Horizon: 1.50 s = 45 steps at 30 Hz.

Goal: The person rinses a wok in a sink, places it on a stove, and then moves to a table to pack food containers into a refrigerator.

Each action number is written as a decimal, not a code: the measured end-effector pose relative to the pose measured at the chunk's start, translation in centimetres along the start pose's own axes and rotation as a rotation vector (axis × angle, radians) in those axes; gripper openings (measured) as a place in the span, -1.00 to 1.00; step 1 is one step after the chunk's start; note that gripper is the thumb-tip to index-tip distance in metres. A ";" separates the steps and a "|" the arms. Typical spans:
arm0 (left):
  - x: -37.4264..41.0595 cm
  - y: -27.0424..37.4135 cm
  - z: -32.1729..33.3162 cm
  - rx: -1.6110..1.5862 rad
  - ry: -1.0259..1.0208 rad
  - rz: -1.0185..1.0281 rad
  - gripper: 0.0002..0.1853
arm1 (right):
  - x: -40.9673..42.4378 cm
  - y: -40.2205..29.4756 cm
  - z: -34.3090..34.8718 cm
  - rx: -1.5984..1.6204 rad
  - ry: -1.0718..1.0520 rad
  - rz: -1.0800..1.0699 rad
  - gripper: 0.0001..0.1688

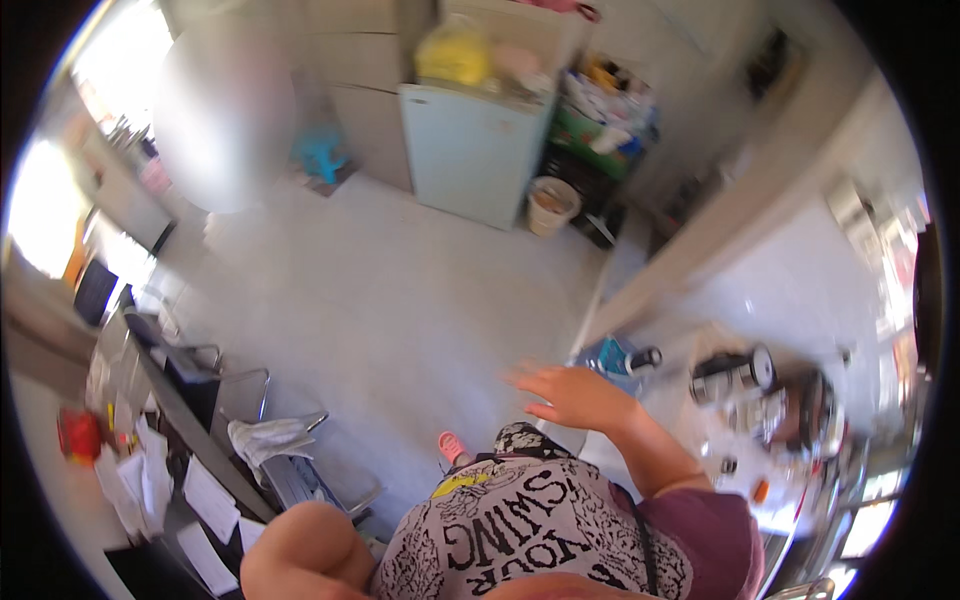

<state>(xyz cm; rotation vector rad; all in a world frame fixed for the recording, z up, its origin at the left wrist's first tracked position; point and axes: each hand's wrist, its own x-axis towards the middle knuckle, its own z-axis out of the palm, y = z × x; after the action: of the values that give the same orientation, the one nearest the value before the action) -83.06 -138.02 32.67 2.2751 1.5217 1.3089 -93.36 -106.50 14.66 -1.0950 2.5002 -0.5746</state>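
My right hand (581, 395) is held out in front of my right side. Nothing is in it, and its fingers are apart and slightly blurred. In the picture, it lies just left of a large blue water jug (609, 357) with a black pump top (643, 361). My left elbow (311, 529) is bent at the bottom edge, but the left hand itself is out of view. Before me spreads a grey floor (352, 277), with one pink shoe (451, 447) showing below my printed shirt (517, 525).
At left, a table carries loose papers (210, 499), and beside it a chair holds a white cloth (271, 439). A light-blue refrigerator (469, 157), a waste bin (553, 206) and a blue stool (321, 154) stand ahead. A metal kettle (731, 373) sits at right.
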 end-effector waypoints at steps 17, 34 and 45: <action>-16.8 -19.1 -1.6 0.246 0.494 -2.260 -0.49 | 19.0 17.2 -12.0 0.058 -0.068 0.169 -0.55; -27.8 -20.6 -9.4 0.161 0.924 -2.516 -0.47 | 52.6 13.7 -15.1 -0.013 -0.359 -0.416 -0.59; -46.7 -21.8 -27.8 0.326 1.042 -2.368 -0.51 | 77.7 28.2 -3.0 -0.211 -0.378 -0.123 -0.65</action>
<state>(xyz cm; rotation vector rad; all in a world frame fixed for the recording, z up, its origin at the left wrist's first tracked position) -123.77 -174.21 11.16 -1.1790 2.5323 0.8676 -161.74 -146.94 -8.55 -1.3037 2.2085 -0.1167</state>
